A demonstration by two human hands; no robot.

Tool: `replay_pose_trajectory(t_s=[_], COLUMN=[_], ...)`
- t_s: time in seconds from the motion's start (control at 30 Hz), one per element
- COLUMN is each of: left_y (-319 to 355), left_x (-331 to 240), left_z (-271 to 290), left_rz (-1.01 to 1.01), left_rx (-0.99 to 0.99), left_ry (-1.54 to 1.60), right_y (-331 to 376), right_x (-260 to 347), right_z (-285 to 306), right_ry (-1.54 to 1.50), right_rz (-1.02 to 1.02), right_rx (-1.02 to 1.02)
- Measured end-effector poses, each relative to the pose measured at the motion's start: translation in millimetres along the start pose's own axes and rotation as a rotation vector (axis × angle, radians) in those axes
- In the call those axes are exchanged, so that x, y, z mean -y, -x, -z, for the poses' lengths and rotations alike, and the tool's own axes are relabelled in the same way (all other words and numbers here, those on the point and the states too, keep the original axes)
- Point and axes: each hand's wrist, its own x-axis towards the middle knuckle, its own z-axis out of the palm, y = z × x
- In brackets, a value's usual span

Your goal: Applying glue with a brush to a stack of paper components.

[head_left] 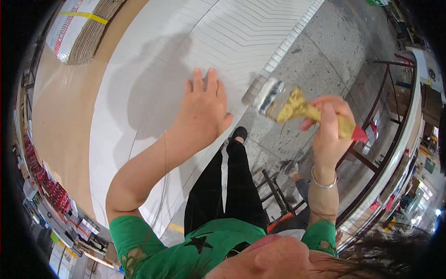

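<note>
My left hand lies with its fingers spread on white sheets, which overlap in a fanned row of narrow, angled strips. Those sheets cover much of the tabletop, and their stepped edge runs along the table's right side. In my right hand is a wide paintbrush, its handle yellow with a red end and its head pale and slightly blurred. The fingers wrap round the handle. The brush head is held near the right edge of the sheets; whether it touches them I cannot tell.
At the table's far left sits a bundle of flat cardboard with a yellow strap. Bare tan tabletop shows along the left. Beyond the right edge are a grey floor, a dark metal frame and another person's shoe.
</note>
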Motion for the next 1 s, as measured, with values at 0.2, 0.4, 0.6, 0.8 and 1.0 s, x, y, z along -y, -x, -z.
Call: replay_pose_trajectory(t_s=[0.2, 0.4, 0.6, 0.8, 1.0], left_y=[0, -2, -2, -1, 62], left_x=[17, 19, 19, 19, -2], left_z=[3, 6, 6, 4, 17], left_rz=[-0.047, -0.049, -0.043, -0.039, 0.0], left_rx=[0.168, 0.212, 0.255, 0.297, -0.013], left_ry=[0.392, 0.402, 0.342, 0.34, -0.054], right_y=[27, 19, 49, 47, 69], right_x=[-10, 5, 5, 0, 17], right_z=[-11, -26, -23, -27, -24], right_ry=[0.179, 0.069, 0.113, 0.102, 0.073], right_rz=[0.03, -0.044, -0.062, -0.114, 0.008], right_rx=[0.189, -0.049, 0.124, 0.067, 0.039])
